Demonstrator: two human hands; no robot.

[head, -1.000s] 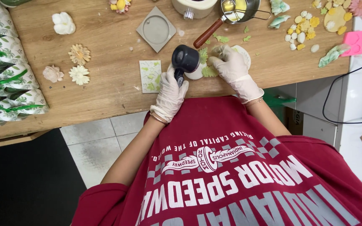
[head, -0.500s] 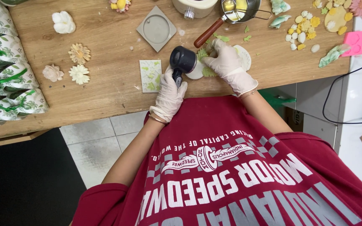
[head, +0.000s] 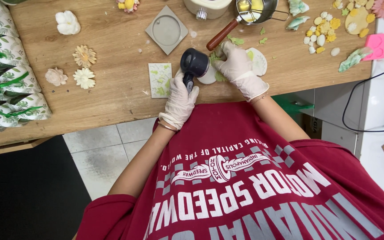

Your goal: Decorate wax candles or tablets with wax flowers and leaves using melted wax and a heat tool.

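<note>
My left hand (head: 179, 98), in a white glove, grips the handle of a black hand-held heat tool (head: 194, 63) whose round head points down at the wooden table (head: 112, 102). Beside it my gloved right hand (head: 238, 67) presses on a white round disc (head: 259, 61) with green leaf bits on and around it. The tool's head sits just left of my right fingers, over the disc's left part. The disc's middle is hidden under my hand.
A small green-patterned rectangular slab (head: 160, 80) lies left of the tool. A grey square mould (head: 166, 30), a metal pot with wooden handle (head: 221, 35), wax flowers (head: 84, 56), stacked leaf-print cups (head: 5, 80), small yellow and white pieces (head: 323, 31), a pink mould (head: 374, 46).
My right hand has slid a little left and up toward the tool's head. The tool has shifted slightly up the table with my left hand.
</note>
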